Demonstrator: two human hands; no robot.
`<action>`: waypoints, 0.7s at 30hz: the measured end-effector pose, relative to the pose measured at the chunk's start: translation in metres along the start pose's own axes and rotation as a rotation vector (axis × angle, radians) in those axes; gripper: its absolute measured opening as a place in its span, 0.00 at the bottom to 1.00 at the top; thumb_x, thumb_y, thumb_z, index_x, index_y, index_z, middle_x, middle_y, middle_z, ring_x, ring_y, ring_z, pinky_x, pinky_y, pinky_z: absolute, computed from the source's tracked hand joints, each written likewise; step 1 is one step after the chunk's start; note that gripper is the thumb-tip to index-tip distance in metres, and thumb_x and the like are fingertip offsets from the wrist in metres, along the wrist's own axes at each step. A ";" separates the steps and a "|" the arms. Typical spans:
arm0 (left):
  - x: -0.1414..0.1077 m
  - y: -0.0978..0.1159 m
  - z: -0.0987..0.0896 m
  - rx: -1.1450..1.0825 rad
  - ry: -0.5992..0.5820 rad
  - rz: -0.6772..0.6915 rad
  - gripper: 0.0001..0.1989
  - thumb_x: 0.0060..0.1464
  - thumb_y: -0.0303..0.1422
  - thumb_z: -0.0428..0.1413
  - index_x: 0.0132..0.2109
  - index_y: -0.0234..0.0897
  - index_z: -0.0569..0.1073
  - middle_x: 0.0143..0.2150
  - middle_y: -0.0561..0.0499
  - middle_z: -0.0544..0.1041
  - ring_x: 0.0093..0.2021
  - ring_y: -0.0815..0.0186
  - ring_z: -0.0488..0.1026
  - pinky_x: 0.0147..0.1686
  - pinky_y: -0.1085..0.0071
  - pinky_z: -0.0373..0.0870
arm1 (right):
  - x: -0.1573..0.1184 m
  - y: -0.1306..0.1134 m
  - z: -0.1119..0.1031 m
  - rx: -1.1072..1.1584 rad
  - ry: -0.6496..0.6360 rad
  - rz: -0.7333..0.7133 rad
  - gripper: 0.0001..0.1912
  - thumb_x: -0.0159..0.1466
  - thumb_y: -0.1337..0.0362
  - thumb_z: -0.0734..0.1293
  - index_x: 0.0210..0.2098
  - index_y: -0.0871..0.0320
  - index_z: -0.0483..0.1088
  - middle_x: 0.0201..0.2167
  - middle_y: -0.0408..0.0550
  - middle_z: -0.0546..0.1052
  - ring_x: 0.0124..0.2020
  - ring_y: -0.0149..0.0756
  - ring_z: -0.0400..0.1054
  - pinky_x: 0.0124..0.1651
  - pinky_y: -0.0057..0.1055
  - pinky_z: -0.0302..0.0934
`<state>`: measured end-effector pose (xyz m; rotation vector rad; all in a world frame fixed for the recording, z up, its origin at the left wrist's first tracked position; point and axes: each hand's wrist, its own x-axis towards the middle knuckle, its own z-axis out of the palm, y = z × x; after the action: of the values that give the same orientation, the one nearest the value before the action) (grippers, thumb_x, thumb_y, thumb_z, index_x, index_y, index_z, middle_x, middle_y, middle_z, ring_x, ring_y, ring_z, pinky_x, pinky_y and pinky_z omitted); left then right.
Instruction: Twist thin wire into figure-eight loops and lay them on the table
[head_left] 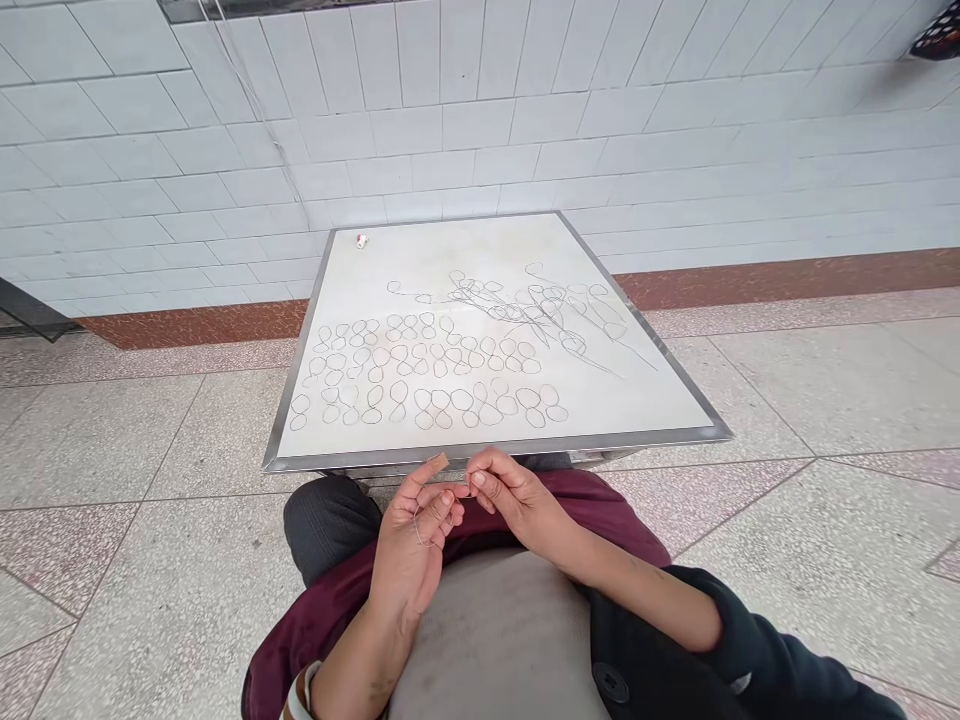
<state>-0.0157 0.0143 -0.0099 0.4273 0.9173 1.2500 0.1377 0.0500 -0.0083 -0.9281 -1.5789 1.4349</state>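
My left hand (412, 540) pinches a thin wire (418, 528) between thumb and fingers, and a loop of it curves over the palm. A tan strip of tape or bandage (441, 461) is wrapped at the tip of its index finger. Close against it, my right hand (517, 500) has thumb and forefinger pressed together at the fingertips of the left, apparently on the same wire; the exact contact is too small to make out. Both hands are above my lap, just short of the table's near edge. Rows of figure-eight wire loops (433, 408) lie on the white table (637, 415).
A tangled pile of longer looped wires (544, 308) lies at the table's right and back. A small red-and-white object (362, 241) sits in the far left corner. A metal rim (495, 443) edges the table. Behind it stands a white tiled wall (480, 130).
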 end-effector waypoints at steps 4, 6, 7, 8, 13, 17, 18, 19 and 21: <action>-0.002 -0.001 0.000 0.029 0.008 0.022 0.20 0.49 0.28 0.64 0.51 0.37 0.74 0.34 0.48 0.81 0.34 0.71 0.74 0.37 0.75 0.68 | -0.001 -0.002 -0.002 -0.053 -0.006 0.000 0.13 0.69 0.54 0.58 0.34 0.55 0.63 0.28 0.40 0.63 0.26 0.29 0.54 0.32 0.28 0.52; -0.002 -0.001 0.001 0.050 0.011 0.043 0.20 0.49 0.29 0.64 0.51 0.37 0.73 0.34 0.48 0.81 0.32 0.72 0.73 0.37 0.74 0.68 | -0.002 -0.003 -0.002 -0.027 -0.009 0.023 0.13 0.69 0.54 0.58 0.34 0.55 0.63 0.28 0.40 0.63 0.26 0.28 0.54 0.31 0.28 0.52; -0.002 -0.001 0.001 0.060 0.014 0.057 0.20 0.49 0.29 0.64 0.51 0.37 0.73 0.34 0.49 0.81 0.31 0.72 0.73 0.37 0.74 0.68 | -0.002 -0.003 -0.001 -0.001 -0.012 0.040 0.13 0.69 0.53 0.58 0.35 0.55 0.63 0.27 0.40 0.63 0.26 0.28 0.54 0.32 0.28 0.53; -0.002 -0.001 0.001 0.070 0.018 0.072 0.21 0.49 0.30 0.64 0.51 0.37 0.73 0.34 0.49 0.80 0.31 0.71 0.73 0.37 0.74 0.68 | -0.002 -0.004 -0.001 0.026 -0.018 0.057 0.13 0.69 0.53 0.58 0.35 0.55 0.62 0.27 0.39 0.63 0.26 0.28 0.54 0.32 0.28 0.54; -0.002 -0.001 0.001 0.100 0.007 0.095 0.20 0.51 0.31 0.63 0.52 0.38 0.73 0.33 0.50 0.79 0.31 0.72 0.71 0.36 0.74 0.67 | -0.002 -0.006 0.000 0.074 -0.049 0.081 0.14 0.69 0.52 0.57 0.34 0.55 0.62 0.26 0.39 0.63 0.26 0.30 0.57 0.34 0.30 0.56; -0.004 -0.003 0.004 0.133 -0.017 0.093 0.19 0.51 0.31 0.63 0.51 0.38 0.73 0.32 0.51 0.78 0.30 0.71 0.69 0.36 0.72 0.66 | -0.001 -0.010 -0.004 0.015 -0.054 0.102 0.15 0.68 0.50 0.59 0.33 0.54 0.62 0.24 0.39 0.62 0.23 0.29 0.52 0.29 0.29 0.51; -0.005 -0.004 0.004 0.141 -0.024 0.094 0.19 0.51 0.31 0.62 0.51 0.39 0.74 0.31 0.51 0.78 0.30 0.70 0.69 0.36 0.72 0.66 | -0.001 -0.011 -0.004 0.011 -0.049 0.114 0.15 0.67 0.50 0.59 0.32 0.54 0.62 0.24 0.39 0.61 0.23 0.29 0.51 0.28 0.29 0.50; -0.005 -0.005 0.004 0.147 -0.032 0.093 0.18 0.51 0.31 0.62 0.51 0.39 0.74 0.31 0.51 0.78 0.30 0.70 0.68 0.36 0.71 0.66 | -0.001 -0.013 -0.005 0.006 -0.042 0.125 0.15 0.67 0.51 0.60 0.32 0.54 0.63 0.24 0.39 0.61 0.24 0.29 0.51 0.28 0.29 0.49; -0.005 -0.007 0.004 0.156 -0.046 0.092 0.19 0.52 0.32 0.62 0.51 0.39 0.74 0.32 0.51 0.78 0.29 0.70 0.68 0.36 0.71 0.65 | -0.001 -0.015 -0.006 -0.018 -0.028 0.138 0.14 0.67 0.52 0.60 0.31 0.55 0.63 0.24 0.39 0.61 0.25 0.30 0.51 0.28 0.29 0.49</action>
<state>-0.0084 0.0080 -0.0113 0.6253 0.9682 1.2506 0.1430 0.0504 0.0064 -1.0497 -1.5762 1.5368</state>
